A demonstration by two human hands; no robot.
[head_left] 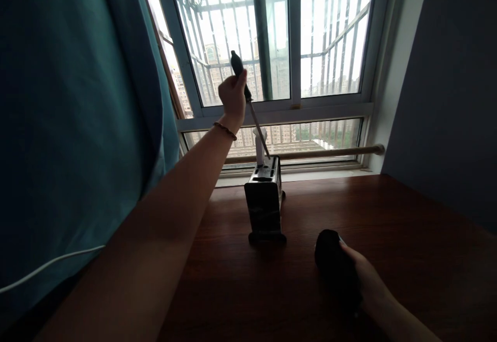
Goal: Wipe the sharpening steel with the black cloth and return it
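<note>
My left hand (233,92) reaches far forward, its fingers wrapped round the black handle of a sharpening steel (255,117). The steel's thin rod slants down, and its tip meets the top of a dark knife block (265,205). Whether the tip has entered a slot I cannot tell. A white-handled tool (260,148) stands upright at the back of the block, and several slots show in its top. Near the table's front, my right hand (367,274) is closed on a black, rounded object (337,269), too dark to name.
The block stands on a reddish-brown wooden table (310,212). Behind it is a barred window (330,36) with a horizontal rail (330,152). A teal curtain (77,99) hangs at the left, with a white cable (50,265) below. A dark wall (446,99) bounds the right side.
</note>
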